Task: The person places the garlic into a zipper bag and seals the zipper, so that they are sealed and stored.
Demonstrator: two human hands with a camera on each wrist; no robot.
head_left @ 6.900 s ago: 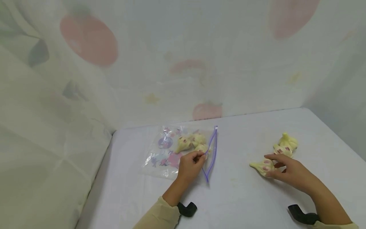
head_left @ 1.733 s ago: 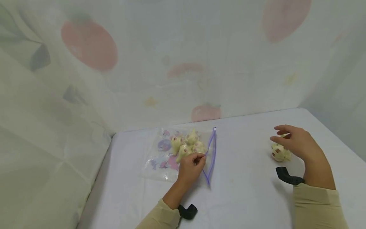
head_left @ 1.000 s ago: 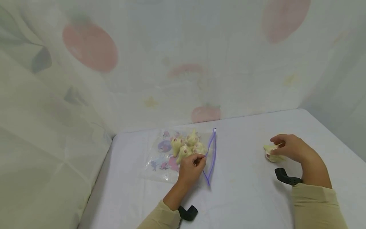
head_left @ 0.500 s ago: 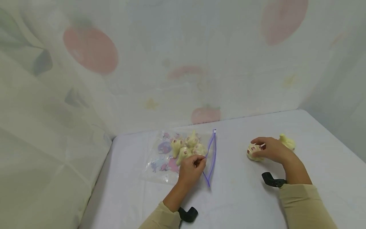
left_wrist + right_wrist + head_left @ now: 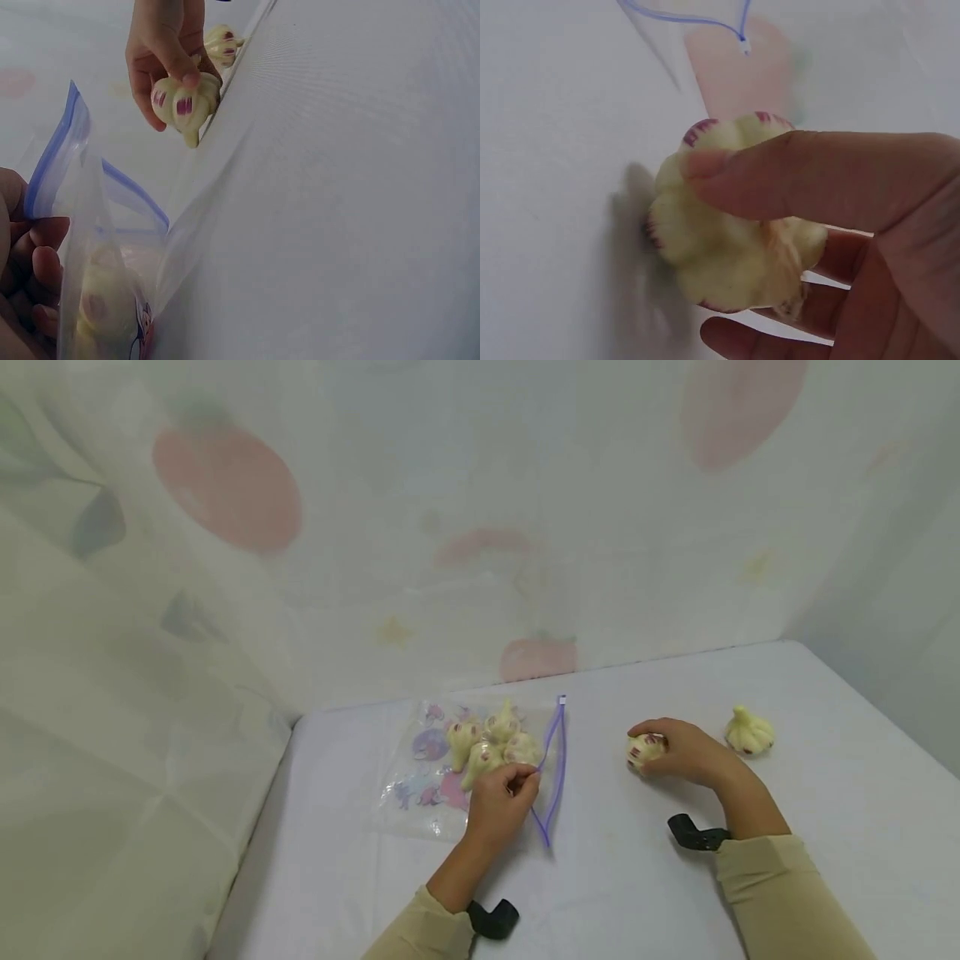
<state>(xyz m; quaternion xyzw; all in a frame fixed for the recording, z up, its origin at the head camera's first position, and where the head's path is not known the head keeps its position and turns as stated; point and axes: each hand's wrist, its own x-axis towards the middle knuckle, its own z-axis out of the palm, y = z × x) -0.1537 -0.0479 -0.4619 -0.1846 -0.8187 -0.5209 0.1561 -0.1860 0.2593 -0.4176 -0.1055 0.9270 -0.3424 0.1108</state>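
My left hand (image 5: pixel 501 802) pinches the near lip of a clear zip bag (image 5: pixel 420 797), holding its purple-edged mouth parted toward the right. Several pale garlic bulbs (image 5: pixel 480 762) lie inside the bag, over its printed cartoon figures. To the right of the mouth, my right hand (image 5: pixel 690 753) grips another garlic bulb (image 5: pixel 720 232) between thumb and fingers, its purple-streaked side facing the bag. One more garlic bulb (image 5: pixel 750 732) sits on the table behind and to the right of that hand. In the left wrist view, the gripped bulb appears beyond the bag's open lips (image 5: pixel 120 187).
A white-covered table (image 5: pixel 600 893) bears everything. Behind it rises a pale cloth (image 5: pixel 637 527) printed with fruit, and another cloth (image 5: pixel 135 735) hangs along the left side. A black curved camera mount (image 5: pixel 493 919) sits on the left wrist, a similar mount (image 5: pixel 697 833) on the right.
The right hand has reached the two bulbs at right, gripped one and carried it left toward the bag. The bag gained a bulb since the oldest frame. The left hand stays put.
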